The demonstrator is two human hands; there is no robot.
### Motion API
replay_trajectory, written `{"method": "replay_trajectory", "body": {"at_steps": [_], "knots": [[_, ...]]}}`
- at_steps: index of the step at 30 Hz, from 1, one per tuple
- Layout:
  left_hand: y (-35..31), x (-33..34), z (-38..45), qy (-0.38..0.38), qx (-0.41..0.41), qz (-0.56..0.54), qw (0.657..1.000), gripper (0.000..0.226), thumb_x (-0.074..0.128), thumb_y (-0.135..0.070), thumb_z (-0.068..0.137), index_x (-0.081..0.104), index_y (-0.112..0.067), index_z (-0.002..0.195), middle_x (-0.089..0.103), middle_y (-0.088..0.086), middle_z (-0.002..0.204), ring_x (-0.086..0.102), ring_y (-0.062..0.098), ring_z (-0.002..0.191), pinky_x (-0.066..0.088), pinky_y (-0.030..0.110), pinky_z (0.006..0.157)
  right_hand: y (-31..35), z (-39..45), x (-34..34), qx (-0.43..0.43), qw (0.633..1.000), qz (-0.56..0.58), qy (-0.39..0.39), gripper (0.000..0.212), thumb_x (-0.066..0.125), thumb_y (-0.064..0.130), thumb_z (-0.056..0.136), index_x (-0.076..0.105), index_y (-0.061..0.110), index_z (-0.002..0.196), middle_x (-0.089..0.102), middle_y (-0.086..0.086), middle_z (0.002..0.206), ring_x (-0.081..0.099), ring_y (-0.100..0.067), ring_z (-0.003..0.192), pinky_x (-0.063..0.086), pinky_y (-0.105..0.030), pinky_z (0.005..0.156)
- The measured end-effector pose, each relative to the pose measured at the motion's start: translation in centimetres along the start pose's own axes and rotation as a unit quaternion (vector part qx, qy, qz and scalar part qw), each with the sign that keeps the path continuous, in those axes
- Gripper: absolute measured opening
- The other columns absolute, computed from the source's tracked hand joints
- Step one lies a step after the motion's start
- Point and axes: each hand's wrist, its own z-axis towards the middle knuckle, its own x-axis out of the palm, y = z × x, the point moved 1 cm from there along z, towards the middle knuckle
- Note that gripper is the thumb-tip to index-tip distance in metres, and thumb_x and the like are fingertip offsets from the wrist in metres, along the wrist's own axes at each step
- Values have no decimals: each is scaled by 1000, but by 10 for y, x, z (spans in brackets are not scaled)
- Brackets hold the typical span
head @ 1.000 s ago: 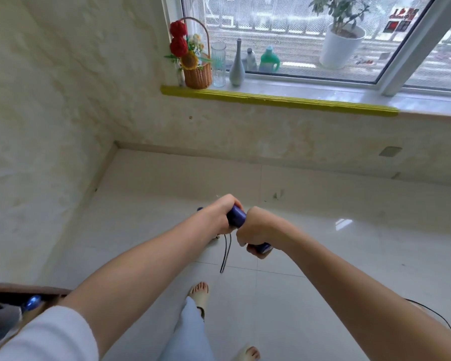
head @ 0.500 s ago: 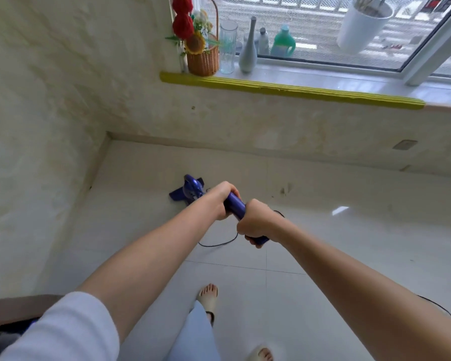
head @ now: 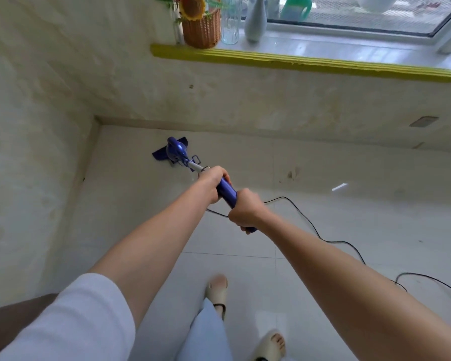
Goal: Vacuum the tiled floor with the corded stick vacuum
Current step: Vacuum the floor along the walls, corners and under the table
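Tiled floor (head: 336,230): bare toward frame right; walls meet in a corner at upper left.
Stick vacuum (head: 177,152): blue, head on floor near that corner.
Left hand (head: 214,182) and right hand (head: 245,211): both wrapped tight around the vacuum's handle.
Cord (head: 331,241): black, loops across floor at right.
Windowsill (head: 349,46), top: wicker basket (head: 201,29), vase (head: 255,22).

Open floor (head: 349,217) — cord (head: 331,241) perhaps underfoot
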Motion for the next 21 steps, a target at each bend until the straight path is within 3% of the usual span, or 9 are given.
{"method": "replay_trajectory", "body": {"at_steps": [10,17,21], "knots": [[2,-2,-2,4,2,20,1000,16,43,3,73,38,-9,63,47,9,60,49,21,52,42,24,48,-2,-1,8,-1,1000,5,-4,26,43,-2,79,47,2,105,57,-16,75,54,-23,46,48,-27,42],[35,21,-53,26,-14,32,999,9,45,1,70,43,-7,67,52,12,65,54,23,57,45,25,52,-33,-56,-3,18,1000,6,9,20,42,-3,80,42,4,99,52,-12,64,48,-20,42,40,-20,35],[66,39,-86,45,-22,41,998,7,47,0,69,46,-6,72,55,13,72,56,23,63,47,26,53,-61,-95,-6,26,999,21,23,20,42,-4,82,41,5,100,51,-12,64,47,-19,44,41,-23,39]]}}
